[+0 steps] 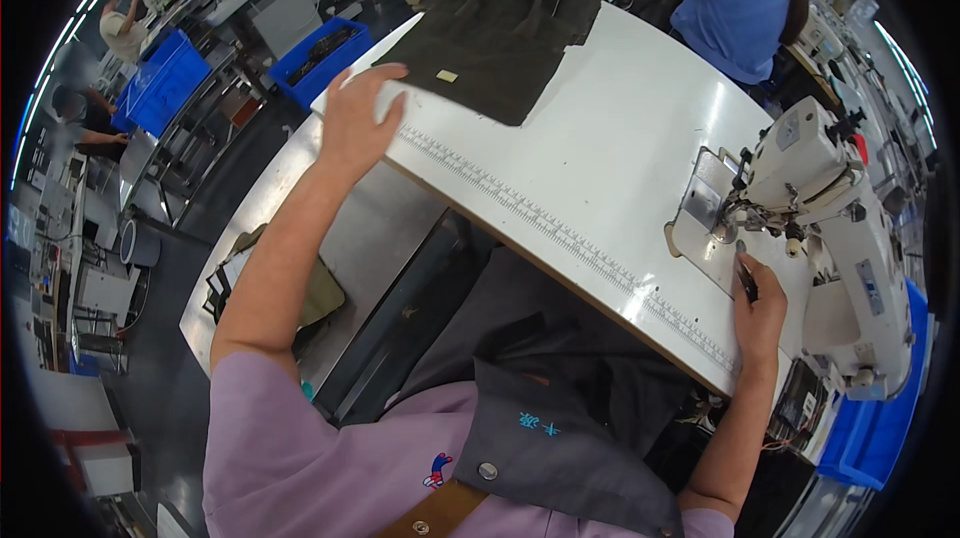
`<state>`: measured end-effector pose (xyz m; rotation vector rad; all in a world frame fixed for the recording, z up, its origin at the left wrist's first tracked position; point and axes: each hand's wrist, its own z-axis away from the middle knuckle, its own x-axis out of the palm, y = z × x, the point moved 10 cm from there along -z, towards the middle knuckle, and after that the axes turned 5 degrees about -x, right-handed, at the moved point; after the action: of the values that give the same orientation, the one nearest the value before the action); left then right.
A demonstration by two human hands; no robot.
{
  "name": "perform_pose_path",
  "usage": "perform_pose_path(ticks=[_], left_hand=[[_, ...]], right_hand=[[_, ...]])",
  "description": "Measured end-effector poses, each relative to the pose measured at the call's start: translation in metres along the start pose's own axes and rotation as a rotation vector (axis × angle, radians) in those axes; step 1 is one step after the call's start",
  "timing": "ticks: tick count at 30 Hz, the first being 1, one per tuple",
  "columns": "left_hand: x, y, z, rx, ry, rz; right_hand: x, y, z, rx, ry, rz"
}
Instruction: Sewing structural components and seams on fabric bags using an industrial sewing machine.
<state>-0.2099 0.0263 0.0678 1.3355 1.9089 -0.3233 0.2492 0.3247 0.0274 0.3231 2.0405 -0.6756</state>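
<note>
My left hand (360, 123) is stretched out over the table's left end, its fingers spread and holding nothing. The fingertips reach the near-left edge of a dark olive fabric bag piece (490, 58), which has a handle loop and a small pale tag; whether they touch it I cannot tell. Small dark thread snips (746, 283) with a metal tip sit in my right hand (762, 310), which is closed beside the sewing machine (800, 168). The tip points toward the machine's needle area and metal plate. No fabric shows under the needle.
A printed ruler strip (540, 213) runs along the near edge of the white table (620, 108). Below it on the left, a metal shelf (375, 228) carries folded olive pieces (320, 293). Blue bins (320, 58) stand beyond. A person in blue (735, 8) sits across the table.
</note>
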Motion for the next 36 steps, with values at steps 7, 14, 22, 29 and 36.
perform_pose_path(ticks=[7, 14, 22, 29, 36], left_hand=[[0.127, 0.058, -0.135, -0.106, -0.104, -0.008], [0.179, 0.033, -0.155, -0.321, -0.114, -0.302], [0.182, 0.048, -0.116, -0.188, -0.659, -0.074], [0.17, 0.192, -0.022, -0.171, -1.126, 0.33], [0.161, 0.272, -0.028, -0.023, -0.656, 0.649]], right_hand=[[-0.011, 0.026, 0.001, 0.149, 0.105, 0.058], [-0.013, 0.043, 0.006, 0.232, 0.107, 0.15], [-0.017, 0.03, 0.002, 0.209, 0.091, 0.189], [-0.017, 0.039, 0.007, 0.188, 0.107, 0.133], [-0.02, 0.025, 0.005, 0.176, 0.194, -0.02]])
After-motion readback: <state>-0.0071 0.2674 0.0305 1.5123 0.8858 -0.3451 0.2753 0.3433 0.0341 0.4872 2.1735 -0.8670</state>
